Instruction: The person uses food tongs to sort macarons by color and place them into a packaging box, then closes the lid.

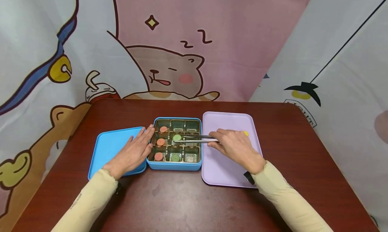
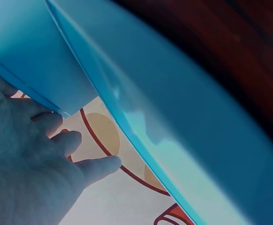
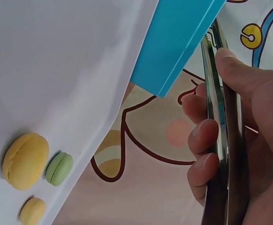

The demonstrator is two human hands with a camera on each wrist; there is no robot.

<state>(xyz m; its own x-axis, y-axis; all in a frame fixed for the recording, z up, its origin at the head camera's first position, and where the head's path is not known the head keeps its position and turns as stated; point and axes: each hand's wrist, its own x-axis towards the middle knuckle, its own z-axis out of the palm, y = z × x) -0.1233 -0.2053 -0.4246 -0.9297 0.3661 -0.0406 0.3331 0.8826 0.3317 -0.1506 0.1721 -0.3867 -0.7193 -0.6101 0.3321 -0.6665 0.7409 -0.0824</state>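
In the head view a blue box (image 1: 174,166) holds a gold divided insert. Pinkish-orange macarons (image 1: 160,142) sit in its left column, and a green macaron (image 1: 175,157) lies in the front middle compartment. My right hand (image 1: 236,147) grips metal tongs (image 1: 197,140) that reach over the box from the right. At their tips, by the centre compartment, is another green macaron (image 1: 177,137); whether the tips still pinch it I cannot tell. My left hand (image 1: 133,153) rests against the box's left side, fingers extended.
A blue lid (image 1: 110,147) lies left of the box, partly under my left forearm. On the right, beside the box, is a lilac tray (image 1: 222,173); the right wrist view shows a large yellow macaron (image 3: 26,161), a small yellow one (image 3: 32,211) and a green one (image 3: 59,168) on it.
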